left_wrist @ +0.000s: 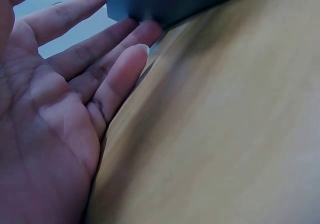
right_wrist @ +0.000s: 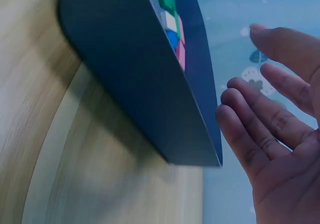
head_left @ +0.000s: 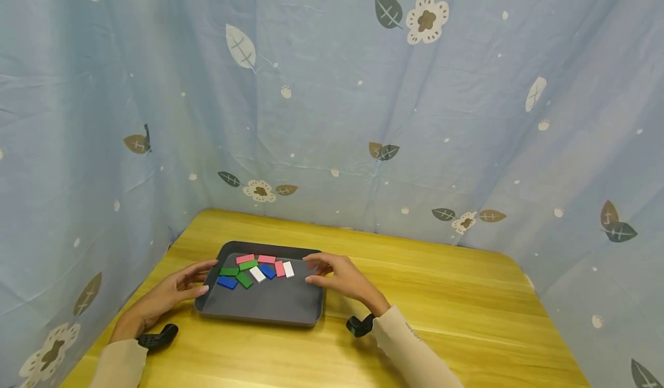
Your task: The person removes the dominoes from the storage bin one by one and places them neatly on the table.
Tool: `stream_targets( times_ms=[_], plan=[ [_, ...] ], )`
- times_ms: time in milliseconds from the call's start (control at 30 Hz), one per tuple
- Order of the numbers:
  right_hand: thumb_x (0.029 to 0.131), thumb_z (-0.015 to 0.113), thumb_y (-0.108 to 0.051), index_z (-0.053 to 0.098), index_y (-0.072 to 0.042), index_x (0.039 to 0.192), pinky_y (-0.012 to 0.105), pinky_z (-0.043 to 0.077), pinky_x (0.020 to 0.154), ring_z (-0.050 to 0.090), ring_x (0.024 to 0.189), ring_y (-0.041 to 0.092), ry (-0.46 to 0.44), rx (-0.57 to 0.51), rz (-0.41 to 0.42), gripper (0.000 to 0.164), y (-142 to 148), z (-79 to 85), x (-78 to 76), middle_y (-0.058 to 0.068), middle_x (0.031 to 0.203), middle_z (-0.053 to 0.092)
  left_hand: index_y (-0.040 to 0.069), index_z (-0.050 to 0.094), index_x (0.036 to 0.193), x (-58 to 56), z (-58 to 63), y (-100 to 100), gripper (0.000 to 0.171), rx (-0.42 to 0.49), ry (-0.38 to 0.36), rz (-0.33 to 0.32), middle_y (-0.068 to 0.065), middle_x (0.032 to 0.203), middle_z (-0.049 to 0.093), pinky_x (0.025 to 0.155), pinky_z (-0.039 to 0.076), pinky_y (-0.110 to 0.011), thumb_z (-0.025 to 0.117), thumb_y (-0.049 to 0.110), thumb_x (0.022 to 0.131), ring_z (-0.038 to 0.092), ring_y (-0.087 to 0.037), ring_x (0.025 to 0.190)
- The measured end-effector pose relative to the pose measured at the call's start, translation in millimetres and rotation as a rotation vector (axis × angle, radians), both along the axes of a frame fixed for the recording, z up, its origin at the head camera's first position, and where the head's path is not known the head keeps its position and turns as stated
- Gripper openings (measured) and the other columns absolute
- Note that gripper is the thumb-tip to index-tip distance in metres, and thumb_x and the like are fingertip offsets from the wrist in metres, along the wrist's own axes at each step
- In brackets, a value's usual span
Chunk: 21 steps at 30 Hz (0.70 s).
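Observation:
A dark grey rectangular tray [head_left: 259,305] sits on the table, with several small flat blocks gathered in its back left part. Among them are a pink block [head_left: 267,259], a green block [head_left: 244,279], a blue block [head_left: 227,283] and a white block [head_left: 289,269]. At the tray's left side is my left hand [head_left: 167,297], fingers loosely extended; in the left wrist view its fingertips [left_wrist: 150,30] meet the tray's outer wall. My right hand [head_left: 343,277] hovers by the right rim, thumb and fingers spread apart, gripping nothing. In the right wrist view, its fingers [right_wrist: 245,129] appear beside the tray wall [right_wrist: 125,74].
The yellow wood-grain table [head_left: 441,301] extends to the right and in front of the tray. A light blue patterned curtain [head_left: 332,117] hangs behind and at both sides. Each wrist carries a black device, such as the left one [head_left: 159,337].

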State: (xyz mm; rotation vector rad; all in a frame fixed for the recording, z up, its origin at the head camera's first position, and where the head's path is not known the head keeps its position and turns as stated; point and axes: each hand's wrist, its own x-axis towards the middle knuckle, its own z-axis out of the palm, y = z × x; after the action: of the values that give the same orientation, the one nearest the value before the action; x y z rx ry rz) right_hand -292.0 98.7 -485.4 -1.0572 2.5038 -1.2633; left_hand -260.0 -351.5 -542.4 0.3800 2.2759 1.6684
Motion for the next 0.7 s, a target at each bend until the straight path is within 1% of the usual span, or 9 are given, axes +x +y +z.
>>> stream_targets(
  times_ms=[100,233,300,367,467,567,700],
  plan=[
    [0.098,0.073,-0.035,0.062,-0.023,0.142,0.028,0.054,0.089,0.065,0.098,0.007,0.017,0.021,0.015,0.047,-10.9,-0.3,-1.7,0.01,0.126,0.069,0.021,0.034,0.162,1.1,-0.2,0.4,0.061,0.017,-0.003,-0.002,-0.014,0.163,0.031,0.097,0.047,-0.026,0.059,0.021,0.107,0.05,-0.002,0.126],
    [0.098,0.073,-0.034,0.062,-0.018,0.142,0.027,0.054,0.083,0.065,0.095,0.007,0.041,0.057,0.002,0.048,-23.8,-0.2,-6.0,0.009,0.122,0.07,0.021,0.036,0.161,-0.7,-0.9,3.6,0.059,0.027,0.018,-0.003,-0.013,0.163,0.032,0.097,0.046,-0.024,0.059,0.019,0.107,0.05,-0.003,0.127],
    [0.098,0.074,-0.033,0.062,-0.015,0.142,0.026,0.054,0.082,0.064,0.093,0.006,0.045,0.079,-0.008,0.048,-30.5,-0.2,-9.1,0.008,0.119,0.07,0.022,0.038,0.161,-1.6,-1.1,5.0,0.058,0.024,0.027,0.001,-0.012,0.162,0.034,0.098,0.046,-0.025,0.059,0.019,0.106,0.05,-0.005,0.127],
    [0.098,0.074,-0.032,0.063,-0.013,0.141,0.025,0.054,0.079,0.064,0.091,0.005,0.045,0.101,-0.012,0.048,-37.6,-0.9,-12.3,0.005,0.114,0.071,0.021,0.037,0.161,-1.8,-1.8,5.3,0.059,0.02,0.041,-0.005,-0.015,0.162,0.034,0.097,0.047,-0.027,0.059,0.018,0.106,0.05,-0.009,0.128],
    [0.097,0.075,-0.03,0.064,-0.011,0.14,0.023,0.054,0.075,0.064,0.086,0.004,0.038,0.13,-0.003,0.048,-48.8,-3.5,-16.2,0.001,0.109,0.072,0.018,0.035,0.162,0.1,-1.9,4.1,0.061,0.022,0.037,-0.013,-0.018,0.161,0.034,0.097,0.048,-0.03,0.059,0.017,0.106,0.05,-0.014,0.129],
    [0.097,0.076,-0.027,0.064,-0.01,0.138,0.021,0.054,0.072,0.064,0.083,0.002,0.026,0.149,-0.01,0.046,-58.6,-7.1,-17.9,-0.002,0.105,0.073,0.02,0.034,0.162,1.9,-1.2,1.5,0.061,0.019,0.02,-0.004,-0.017,0.16,0.034,0.096,0.049,-0.032,0.06,0.018,0.106,0.051,-0.012,0.128],
    [0.095,0.077,-0.023,0.065,-0.008,0.137,0.02,0.053,0.07,0.064,0.08,0.001,0.014,0.172,-0.04,0.045,-69.7,-11.3,-17.6,-0.004,0.1,0.075,0.023,0.035,0.162,3.5,-0.5,-1.4,0.061,0.018,0.0,0.011,-0.014,0.159,0.036,0.097,0.048,-0.032,0.06,0.019,0.106,0.051,-0.008,0.126]
  ],
)
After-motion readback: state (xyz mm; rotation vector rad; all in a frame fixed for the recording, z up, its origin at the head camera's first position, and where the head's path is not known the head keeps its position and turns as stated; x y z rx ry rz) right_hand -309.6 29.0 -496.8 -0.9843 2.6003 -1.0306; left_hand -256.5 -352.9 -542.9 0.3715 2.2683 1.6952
